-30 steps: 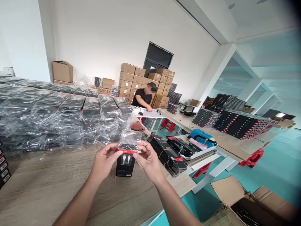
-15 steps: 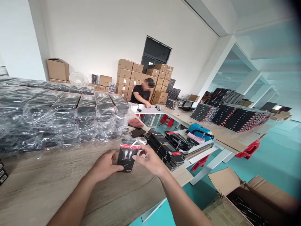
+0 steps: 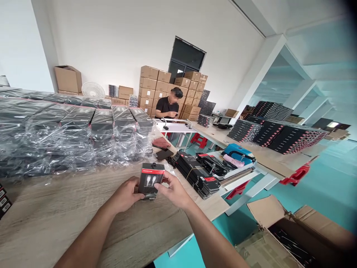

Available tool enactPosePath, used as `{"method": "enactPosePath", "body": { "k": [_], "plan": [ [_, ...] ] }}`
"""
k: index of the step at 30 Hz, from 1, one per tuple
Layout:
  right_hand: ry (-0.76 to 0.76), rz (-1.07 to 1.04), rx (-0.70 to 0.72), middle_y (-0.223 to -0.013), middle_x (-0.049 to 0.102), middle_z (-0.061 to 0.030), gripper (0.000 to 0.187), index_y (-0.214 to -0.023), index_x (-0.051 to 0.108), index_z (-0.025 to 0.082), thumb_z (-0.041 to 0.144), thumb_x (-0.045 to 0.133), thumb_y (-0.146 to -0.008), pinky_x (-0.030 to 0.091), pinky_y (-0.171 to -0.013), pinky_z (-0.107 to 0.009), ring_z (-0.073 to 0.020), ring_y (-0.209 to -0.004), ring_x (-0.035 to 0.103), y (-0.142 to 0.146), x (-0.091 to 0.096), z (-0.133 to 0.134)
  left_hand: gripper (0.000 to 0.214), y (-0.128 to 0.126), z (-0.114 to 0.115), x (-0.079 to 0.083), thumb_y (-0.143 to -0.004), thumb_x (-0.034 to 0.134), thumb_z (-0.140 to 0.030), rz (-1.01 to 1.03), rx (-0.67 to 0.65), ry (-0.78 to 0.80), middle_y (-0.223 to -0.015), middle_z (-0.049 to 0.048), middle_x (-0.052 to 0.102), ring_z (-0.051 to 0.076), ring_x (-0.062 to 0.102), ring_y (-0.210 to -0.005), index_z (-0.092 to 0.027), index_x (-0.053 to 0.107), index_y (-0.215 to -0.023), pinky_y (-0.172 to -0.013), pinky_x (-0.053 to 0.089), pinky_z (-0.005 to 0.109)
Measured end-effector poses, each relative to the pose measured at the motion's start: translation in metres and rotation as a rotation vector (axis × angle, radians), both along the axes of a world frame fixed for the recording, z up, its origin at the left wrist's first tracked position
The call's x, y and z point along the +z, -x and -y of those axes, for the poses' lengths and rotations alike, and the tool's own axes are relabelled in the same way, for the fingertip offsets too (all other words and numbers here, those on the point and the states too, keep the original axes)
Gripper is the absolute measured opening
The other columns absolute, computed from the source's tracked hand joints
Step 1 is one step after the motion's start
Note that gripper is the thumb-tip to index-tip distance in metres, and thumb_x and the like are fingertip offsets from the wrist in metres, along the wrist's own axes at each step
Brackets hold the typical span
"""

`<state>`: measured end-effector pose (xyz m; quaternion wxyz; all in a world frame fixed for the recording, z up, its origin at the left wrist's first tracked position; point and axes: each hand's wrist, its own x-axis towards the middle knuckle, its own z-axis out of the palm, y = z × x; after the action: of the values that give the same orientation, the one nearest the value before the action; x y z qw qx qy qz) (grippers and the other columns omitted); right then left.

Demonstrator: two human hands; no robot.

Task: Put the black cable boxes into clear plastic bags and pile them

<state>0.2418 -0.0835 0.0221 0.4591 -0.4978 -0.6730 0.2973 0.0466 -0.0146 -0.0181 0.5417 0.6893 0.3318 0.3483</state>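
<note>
A small black retail box point(image 3: 152, 172) with a red stripe and a picture of two white bulb-like items stands upright between my hands, just above or on the wooden table. My left hand point(image 3: 126, 194) grips its left side, thumb near the lower front edge. On the right side, my right hand point(image 3: 173, 190) holds it with the thumb on the front and fingers behind. Clear plastic film shows around the lower part of the box and behind my right fingers. A bundle of flat black cartons point(image 3: 195, 173) tied with a yellow band lies beyond my right hand.
Film-wrapped black boxes point(image 3: 75, 137) form a long stack at the left. A blue machine point(image 3: 238, 153) sits on a side table to the right. An open cardboard carton point(image 3: 267, 212) is at lower right. A co-worker point(image 3: 167, 106) sits at the back table.
The box's top now tilts toward me, showing its upper face. Film that stood above the box top is now lower, around its base. My right fingers have closed in behind the box.
</note>
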Motion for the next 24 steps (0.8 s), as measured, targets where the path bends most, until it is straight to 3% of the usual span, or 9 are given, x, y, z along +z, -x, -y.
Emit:
{"method": "enactPosePath", "body": {
  "k": [3,7,9,14,19,24],
  "plan": [
    [-0.020,-0.144,-0.067,-0.090,0.065,-0.0026,0.025,-0.096,0.062,0.021,0.039,0.064,-0.079,0.048,-0.079,-0.032,-0.0184,-0.084,0.060,-0.003,-0.005,-0.008,0.038,0.003,0.004,0.004,-0.070,0.068,-0.027,0.012,-0.171,0.037,-0.093,0.0068,0.071,0.023,0.065,-0.087,-0.018,0.064,-0.107,-0.078,0.048,0.031],
    [0.025,-0.401,-0.208,-0.085,0.065,-0.0034,0.031,-0.092,0.061,0.019,0.044,0.067,-0.075,0.049,-0.067,-0.029,-0.0158,-0.071,0.058,-0.015,-0.006,-0.018,0.061,0.002,0.011,0.012,-0.074,0.067,-0.032,-0.024,-0.219,0.087,-0.086,0.0057,0.070,0.020,0.064,-0.077,-0.020,0.049,-0.131,-0.069,0.048,0.029],
    [0.071,-0.485,-0.228,-0.084,0.065,-0.0037,0.033,-0.091,0.061,0.018,0.044,0.069,-0.072,0.049,-0.062,-0.028,-0.0147,-0.067,0.057,-0.019,-0.004,-0.019,0.061,-0.004,0.015,0.015,-0.071,0.070,-0.031,-0.032,-0.210,0.086,-0.086,0.0050,0.070,0.020,0.064,-0.076,-0.021,0.052,-0.128,-0.067,0.048,0.028],
    [0.083,-0.605,-0.289,-0.078,0.062,-0.0023,0.034,-0.083,0.062,0.018,0.045,0.074,-0.067,0.048,-0.058,-0.026,-0.0128,-0.062,0.055,-0.018,-0.007,-0.017,0.038,-0.016,0.019,0.018,-0.059,0.074,-0.022,-0.094,-0.138,-0.033,-0.085,0.0029,0.072,0.022,0.063,-0.076,-0.018,0.068,-0.097,-0.066,0.046,0.027],
    [0.059,-0.726,-0.267,-0.085,0.064,-0.0020,0.032,-0.091,0.062,0.020,0.046,0.069,-0.074,0.048,-0.064,-0.026,-0.0135,-0.068,0.056,-0.006,-0.024,-0.006,0.034,-0.016,0.024,0.019,-0.063,0.072,-0.030,-0.238,-0.094,-0.134,-0.079,0.0013,0.071,0.020,0.062,-0.071,-0.018,0.067,-0.095,-0.065,0.045,0.027],
    [0.041,-0.639,-0.183,-0.098,0.065,-0.0030,0.034,-0.103,0.062,0.021,0.046,0.065,-0.079,0.048,-0.082,-0.031,-0.0180,-0.088,0.058,0.014,-0.045,0.008,0.032,-0.032,0.030,0.015,-0.073,0.065,-0.037,-0.260,0.054,-0.199,-0.081,0.0019,0.070,0.019,0.061,-0.072,-0.020,0.064,-0.099,-0.065,0.044,0.026]
  ]
}}
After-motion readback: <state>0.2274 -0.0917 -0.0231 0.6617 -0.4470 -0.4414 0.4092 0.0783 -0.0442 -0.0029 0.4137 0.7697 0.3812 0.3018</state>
